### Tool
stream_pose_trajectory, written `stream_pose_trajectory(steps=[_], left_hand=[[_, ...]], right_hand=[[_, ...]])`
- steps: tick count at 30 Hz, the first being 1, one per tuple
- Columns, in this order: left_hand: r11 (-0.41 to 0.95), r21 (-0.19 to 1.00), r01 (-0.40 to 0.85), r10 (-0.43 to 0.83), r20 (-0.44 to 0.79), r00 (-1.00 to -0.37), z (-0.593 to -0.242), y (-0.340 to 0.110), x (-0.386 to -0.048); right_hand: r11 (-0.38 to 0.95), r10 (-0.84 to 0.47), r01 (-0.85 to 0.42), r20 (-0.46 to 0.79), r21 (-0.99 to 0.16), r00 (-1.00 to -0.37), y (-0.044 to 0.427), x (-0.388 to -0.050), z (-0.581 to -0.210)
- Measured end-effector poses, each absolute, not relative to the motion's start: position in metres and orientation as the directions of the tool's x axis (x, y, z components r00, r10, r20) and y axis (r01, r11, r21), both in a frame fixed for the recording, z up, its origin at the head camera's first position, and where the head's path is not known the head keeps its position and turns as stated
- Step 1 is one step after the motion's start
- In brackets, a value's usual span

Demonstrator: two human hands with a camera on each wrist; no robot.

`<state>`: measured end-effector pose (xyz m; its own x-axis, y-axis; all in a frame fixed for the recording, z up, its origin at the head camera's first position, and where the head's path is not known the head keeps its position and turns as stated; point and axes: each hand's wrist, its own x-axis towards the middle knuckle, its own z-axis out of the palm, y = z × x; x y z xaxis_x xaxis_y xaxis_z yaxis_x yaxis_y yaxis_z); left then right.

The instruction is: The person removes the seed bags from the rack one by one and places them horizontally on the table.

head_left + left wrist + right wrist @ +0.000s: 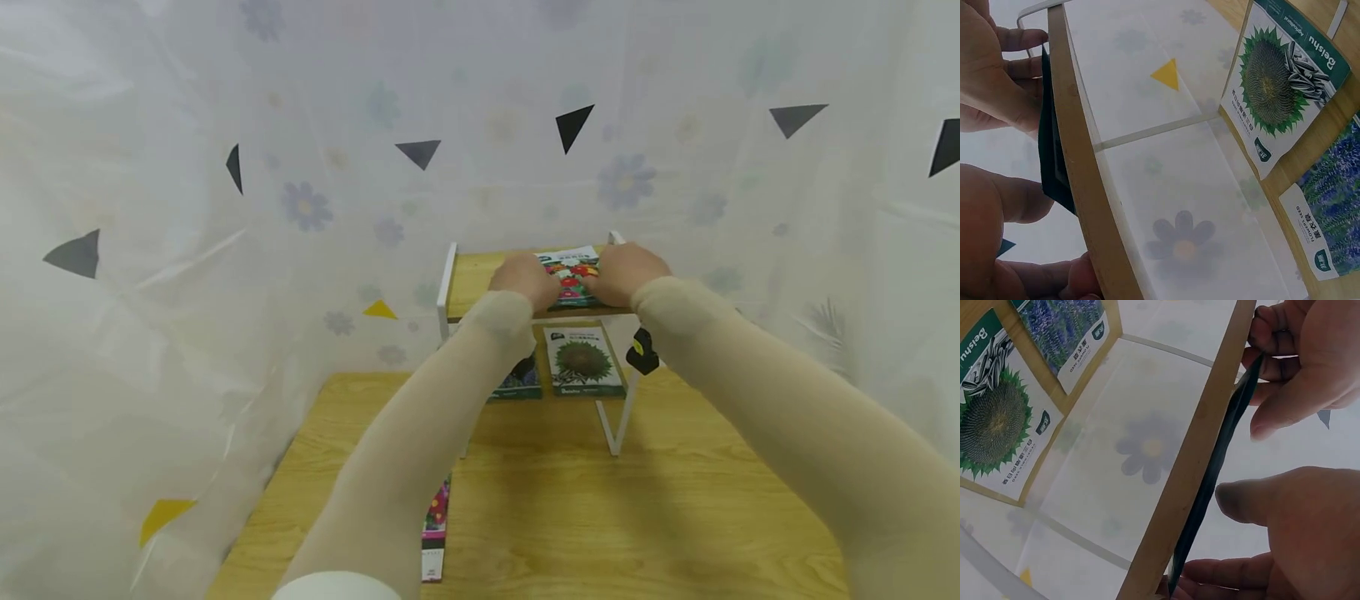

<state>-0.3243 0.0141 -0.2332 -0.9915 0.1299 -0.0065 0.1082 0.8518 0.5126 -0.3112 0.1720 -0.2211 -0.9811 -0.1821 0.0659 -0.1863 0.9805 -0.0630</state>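
Observation:
On the upper board (471,279) of a small two-tier rack lies a seed packet (572,283) printed with red and white flowers. My left hand (527,279) holds its left edge and my right hand (628,273) its right edge, thumbs over the front. In the right wrist view the packet (1221,450) appears nearly edge-on along the board's front edge, fingers at both ends. Below, on the lower tier, lie a sunflower seed packet (583,360) and a purple-flower seed packet (1338,194), the latter partly hidden by my left arm in the head view.
The rack's white metal frame (622,425) stands on a wooden table (712,483). Another packet with pink flowers (436,521) lies on the table, mostly behind my left arm. A translucent flower-patterned sheet (480,100) hangs close behind the rack and at both sides.

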Motion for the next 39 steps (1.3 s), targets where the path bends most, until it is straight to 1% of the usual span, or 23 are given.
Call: stream_pose_trajectory(steps=[4, 11, 21, 26, 33, 39], left_hand=[[0.854, 0.507, 0.115, 0.131, 0.006, -0.991, -0.234, 0.015, -0.324], [0.893, 0.419, 0.163, 0.166, 0.03, -0.986, -0.236, 0.019, -0.322], [0.918, 0.369, 0.147, 0.133, 0.063, -0.989, -0.24, 0.025, -0.318], [0.923, 0.347, 0.165, 0.15, 0.069, -0.986, -0.242, 0.025, -0.319], [0.915, 0.358, 0.185, 0.161, 0.098, -0.982, -0.245, 0.025, -0.319], [0.89, 0.412, 0.197, 0.18, 0.08, -0.98, -0.247, 0.023, -0.32]], right_hand=[[0.982, -0.17, -0.175, 0.072, -0.068, -0.983, 0.17, -0.312, -0.222], [0.982, -0.153, -0.16, 0.073, -0.097, -0.986, 0.171, -0.315, -0.223], [0.983, -0.149, -0.155, 0.061, -0.097, -0.987, 0.175, -0.316, -0.224], [0.984, -0.15, -0.156, 0.07, -0.091, -0.986, 0.174, -0.314, -0.224], [0.981, -0.161, -0.166, 0.062, -0.098, -0.985, 0.173, -0.312, -0.222], [0.979, -0.162, -0.166, 0.043, -0.114, -0.986, 0.175, -0.311, -0.223]])
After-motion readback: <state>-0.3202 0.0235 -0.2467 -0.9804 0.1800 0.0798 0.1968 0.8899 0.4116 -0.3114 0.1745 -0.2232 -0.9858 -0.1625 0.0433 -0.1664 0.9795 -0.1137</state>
